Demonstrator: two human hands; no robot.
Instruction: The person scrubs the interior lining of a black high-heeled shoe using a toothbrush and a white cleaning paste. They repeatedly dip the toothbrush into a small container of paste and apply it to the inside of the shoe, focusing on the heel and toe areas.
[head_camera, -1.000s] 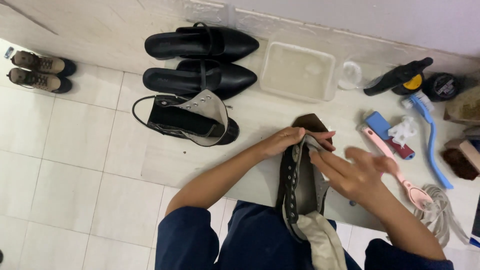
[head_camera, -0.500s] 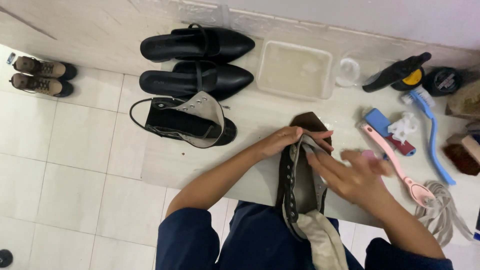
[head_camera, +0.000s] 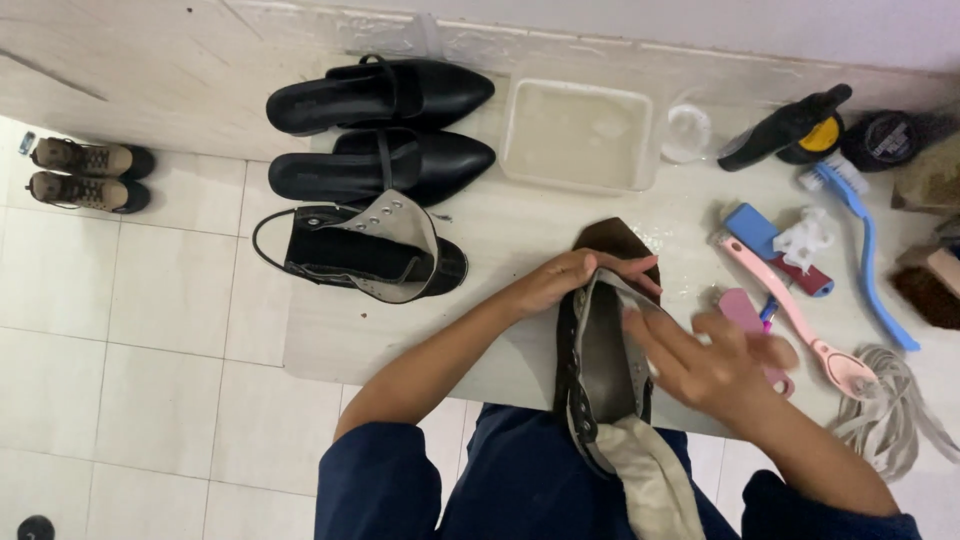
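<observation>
My left hand (head_camera: 565, 280) pins the brown boot (head_camera: 603, 345) at its toe so it stays put; right hand (head_camera: 715, 362) (blurry, fingers half-curled) rubs beside it, grip unclear.

Single head view — looks steeply down from above, close over lap and low table (head_camera: 400, 330).

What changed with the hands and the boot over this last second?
The right hand slid a little along the open boot and is now blurred with motion. The left hand kept its grip near the boot's toe. The black shoes, tub and brushes stayed put.
</observation>
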